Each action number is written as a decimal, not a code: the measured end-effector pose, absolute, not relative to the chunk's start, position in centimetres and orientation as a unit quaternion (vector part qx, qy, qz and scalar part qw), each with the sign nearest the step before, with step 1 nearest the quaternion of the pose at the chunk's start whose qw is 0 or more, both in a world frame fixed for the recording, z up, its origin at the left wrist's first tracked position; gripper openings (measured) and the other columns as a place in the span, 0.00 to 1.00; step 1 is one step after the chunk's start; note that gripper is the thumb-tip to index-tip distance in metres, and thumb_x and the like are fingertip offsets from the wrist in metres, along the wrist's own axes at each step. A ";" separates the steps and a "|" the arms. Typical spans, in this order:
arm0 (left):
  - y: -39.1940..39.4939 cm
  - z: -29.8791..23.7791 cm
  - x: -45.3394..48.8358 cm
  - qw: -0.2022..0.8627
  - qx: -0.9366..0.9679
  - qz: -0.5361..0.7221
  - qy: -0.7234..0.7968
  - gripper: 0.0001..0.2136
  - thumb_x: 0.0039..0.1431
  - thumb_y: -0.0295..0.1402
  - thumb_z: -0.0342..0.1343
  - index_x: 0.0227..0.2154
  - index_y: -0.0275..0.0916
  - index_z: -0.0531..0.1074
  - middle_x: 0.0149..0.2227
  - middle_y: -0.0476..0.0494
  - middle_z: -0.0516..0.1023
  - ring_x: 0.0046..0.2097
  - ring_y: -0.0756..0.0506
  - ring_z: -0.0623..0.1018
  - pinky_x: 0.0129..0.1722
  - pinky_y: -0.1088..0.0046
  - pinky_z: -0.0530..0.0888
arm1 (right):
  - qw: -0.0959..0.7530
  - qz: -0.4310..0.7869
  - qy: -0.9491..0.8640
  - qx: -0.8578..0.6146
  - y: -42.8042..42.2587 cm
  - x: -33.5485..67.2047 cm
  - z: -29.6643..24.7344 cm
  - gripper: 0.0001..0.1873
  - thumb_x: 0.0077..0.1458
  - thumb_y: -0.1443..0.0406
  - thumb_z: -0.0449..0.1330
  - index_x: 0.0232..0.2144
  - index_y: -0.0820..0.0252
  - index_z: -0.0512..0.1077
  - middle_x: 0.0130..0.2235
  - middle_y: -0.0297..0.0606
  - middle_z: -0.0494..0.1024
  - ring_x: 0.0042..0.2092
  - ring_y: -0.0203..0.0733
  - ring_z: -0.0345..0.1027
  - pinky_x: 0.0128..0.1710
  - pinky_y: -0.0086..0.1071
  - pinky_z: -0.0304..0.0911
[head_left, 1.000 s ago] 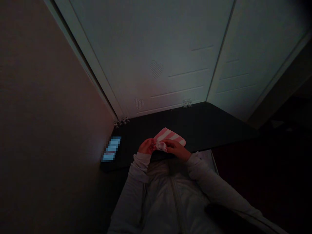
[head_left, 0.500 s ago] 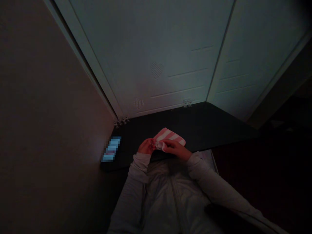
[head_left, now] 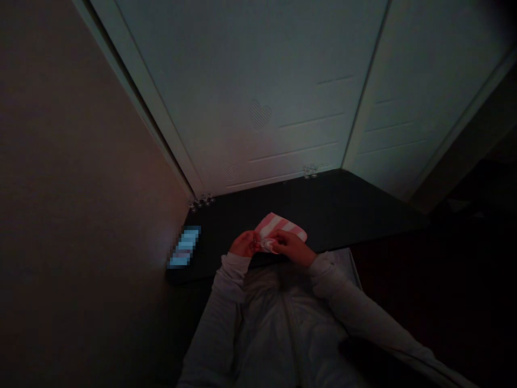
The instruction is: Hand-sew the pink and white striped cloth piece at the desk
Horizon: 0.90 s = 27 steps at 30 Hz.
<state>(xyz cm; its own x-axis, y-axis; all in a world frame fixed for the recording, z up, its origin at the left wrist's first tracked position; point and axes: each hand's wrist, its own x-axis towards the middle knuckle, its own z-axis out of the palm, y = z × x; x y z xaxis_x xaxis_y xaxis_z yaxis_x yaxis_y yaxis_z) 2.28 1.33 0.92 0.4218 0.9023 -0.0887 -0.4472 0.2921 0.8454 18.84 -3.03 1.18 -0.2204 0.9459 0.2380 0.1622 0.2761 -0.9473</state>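
Observation:
A pink-and-white striped cloth piece (head_left: 278, 222), perhaps a pouch, lies on the dark tabletop in front of my body. My right hand (head_left: 294, 247) is closed, pinching a folded edge of the striped cloth. On the other side, my left hand (head_left: 243, 244) curls its fingers round a small shiny clear object (head_left: 256, 243), which touches or nearly touches the gathered cloth. The dim light hides this object's kind and whether the left fingers also grip the cloth.
The black tabletop (head_left: 335, 207) meets a pale panel with embossed hearts (head_left: 260, 115). Several small clear objects (head_left: 202, 202) stand at the back left corner, with more clear pieces (head_left: 310, 171) at the back edge. A lit, pixelated screen (head_left: 184, 248) lies at left beside the wall.
My right fingers have shifted slightly on the cloth, and its folded edge now sits differently between my hands. My left hand stays almost in place.

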 end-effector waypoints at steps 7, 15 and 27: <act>1.5 0.8 2.4 0.743 0.393 0.447 0.305 0.14 0.33 0.35 0.62 0.24 0.32 0.68 0.22 0.48 0.70 0.20 0.55 0.67 0.17 0.79 0.61 | 0.453 0.380 -0.660 -0.463 -2.7 18.8 0.9 0.08 0.45 0.62 0.52 0.23 0.64 0.64 0.24 0.31 0.63 0.27 0.32 0.56 0.26 0.25 0.51; 1.5 0.8 2.2 0.742 0.397 0.446 0.306 0.13 0.33 0.33 0.62 0.24 0.32 0.68 0.23 0.47 0.72 0.20 0.54 0.68 0.19 0.79 0.64 | 0.404 0.340 -0.717 -0.455 -2.8 18.7 1.2 0.11 0.46 0.62 0.50 0.20 0.64 0.64 0.21 0.30 0.60 0.25 0.31 0.53 0.24 0.25 0.48; 1.3 0.6 2.8 0.703 0.385 0.494 0.337 0.14 0.36 0.31 0.61 0.29 0.33 0.67 0.27 0.46 0.73 0.25 0.53 0.71 0.24 0.77 0.68 | 0.381 0.244 -0.739 -0.499 -1.6 19.0 0.8 0.08 0.46 0.64 0.51 0.23 0.64 0.66 0.23 0.33 0.66 0.27 0.33 0.57 0.27 0.26 0.50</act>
<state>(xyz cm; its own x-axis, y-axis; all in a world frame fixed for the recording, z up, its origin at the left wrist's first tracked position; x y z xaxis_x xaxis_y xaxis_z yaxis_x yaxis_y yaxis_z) 2.77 1.35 0.63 0.2841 0.9543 -0.0928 -0.4346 0.2145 0.8747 18.98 -1.60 0.80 -0.2111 0.9239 0.3192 0.5512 0.3823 -0.7417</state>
